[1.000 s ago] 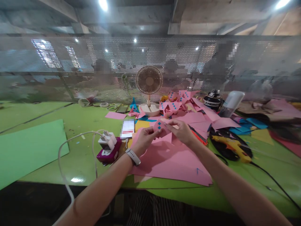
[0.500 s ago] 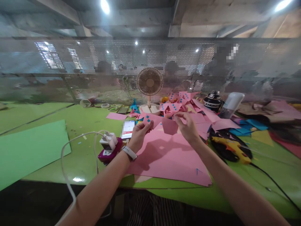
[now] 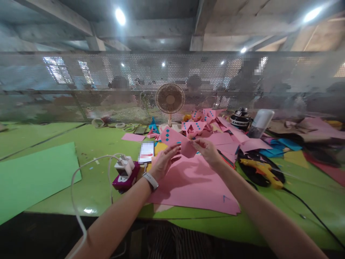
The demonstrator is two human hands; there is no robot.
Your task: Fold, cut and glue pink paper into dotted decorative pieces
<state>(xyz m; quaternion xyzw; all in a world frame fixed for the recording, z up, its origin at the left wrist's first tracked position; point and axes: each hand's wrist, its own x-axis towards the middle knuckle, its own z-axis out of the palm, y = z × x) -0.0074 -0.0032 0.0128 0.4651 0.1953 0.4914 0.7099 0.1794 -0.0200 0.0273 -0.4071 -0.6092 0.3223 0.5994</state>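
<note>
Pink folded paper (image 3: pixel 175 137) in the right hand's (image 3: pixel 208 151) narrow grip, held above the counter (image 3: pixel 94 194)
Thumb and fingers pinch its right end; the left hand (image 3: pixel 162 164), a white wristband (image 3: pixel 151 181) at its wrist, has fingers loosely spread by the lower edge, though whether they touch I cannot tell. Below both lie large pink sheets (image 3: pixel 194 190); to the left, a phone (image 3: pixel 147 152) and a purple power block (image 3: pixel 120 185) with white plugs (image 3: pixel 124 165), then a light green sheet (image 3: pixel 40 176). To the right lies a yellow glue gun (image 3: pixel 261 168), and beyond the hands a small fan (image 3: pixel 170 99) stands beside a heap of pink cut-outs (image 3: pixel 192 127)
</note>
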